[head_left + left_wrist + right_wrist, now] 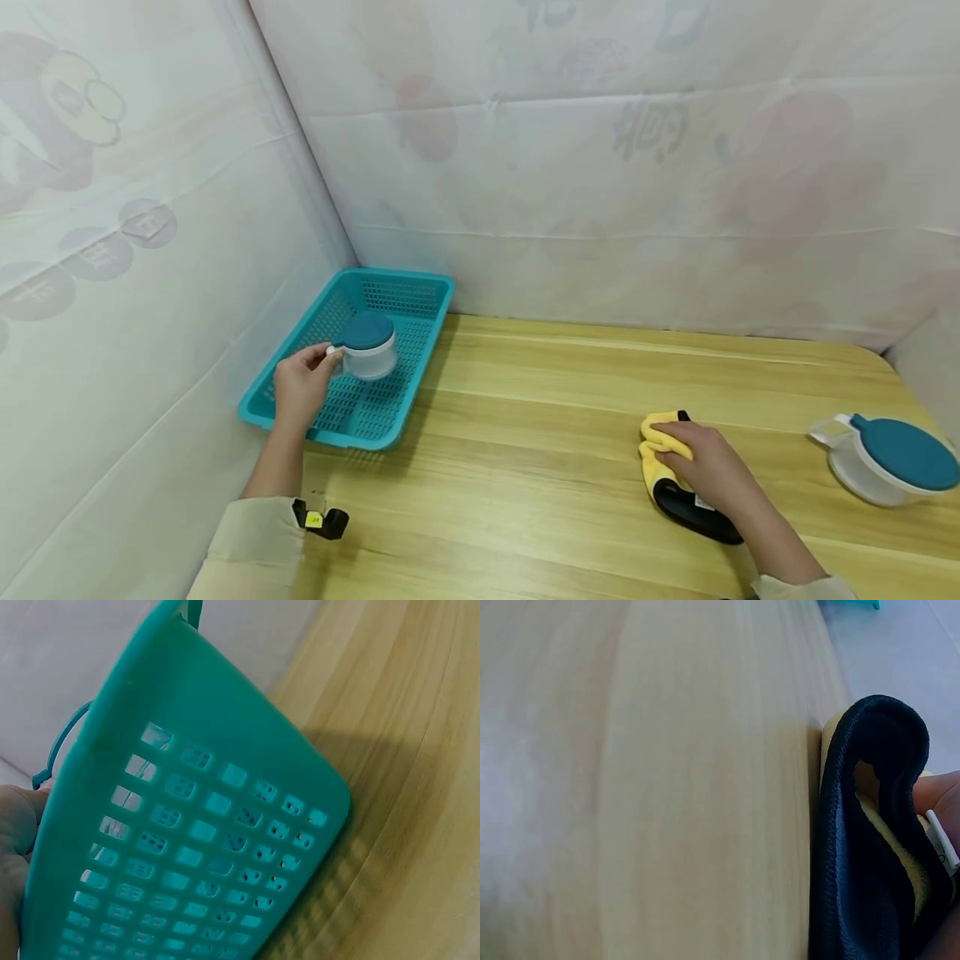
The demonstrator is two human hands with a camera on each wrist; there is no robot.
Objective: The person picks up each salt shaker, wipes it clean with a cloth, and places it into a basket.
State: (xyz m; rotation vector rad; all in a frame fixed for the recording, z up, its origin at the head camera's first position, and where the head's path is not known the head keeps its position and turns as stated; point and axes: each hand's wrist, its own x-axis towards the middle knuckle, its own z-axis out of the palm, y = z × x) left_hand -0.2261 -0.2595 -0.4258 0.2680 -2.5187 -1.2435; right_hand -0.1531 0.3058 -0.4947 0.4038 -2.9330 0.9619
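Note:
With thumb and fingers, my left hand (300, 387) pinches the white handle of a clear lidded jar (371, 362) with a blue lid (366, 330). The jar is upright over the inside of a turquoise plastic basket (435, 333); whether it touches the basket floor cannot be told. From the left wrist, the basket wall (187, 690) hides most of the jar and part of the hand (13, 862). My right hand (708, 467) grips a folded yellow cloth (654, 467) with a black edge on the table. The cloth's black border (829, 847) fills the right wrist view's right side.
A second jar (870, 471) with a blue lid and white handle stands at the table's right side. The wooden table (510, 467) is bounded by a printed fabric wall (600, 208) behind and another (150, 333) at the left, close beside the basket.

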